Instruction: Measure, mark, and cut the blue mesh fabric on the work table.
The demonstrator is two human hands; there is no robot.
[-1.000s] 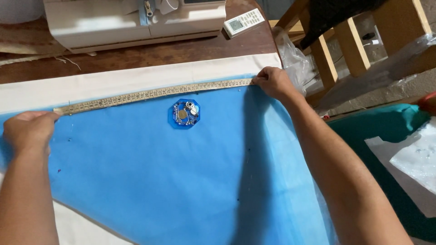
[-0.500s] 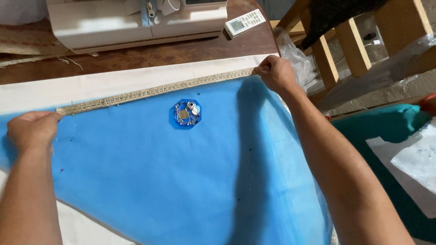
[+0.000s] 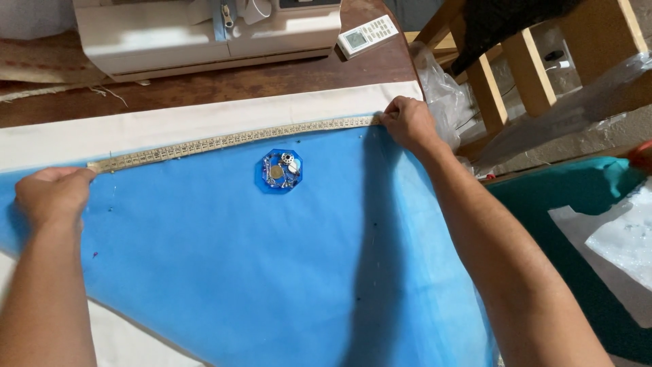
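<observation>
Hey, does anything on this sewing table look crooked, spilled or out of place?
Nothing spilled or damaged. The tape measure runs at a slant between the left hand and right hand, along the blue fabric edge. A small blue pin dish sits on the fabric.

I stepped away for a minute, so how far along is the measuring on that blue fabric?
Done: the blue fabric lies spread flat over the white cloth. In hand: the left hand and right hand stretch the tape measure along its upper edge. Left: no marks or cuts show along that edge.
</observation>
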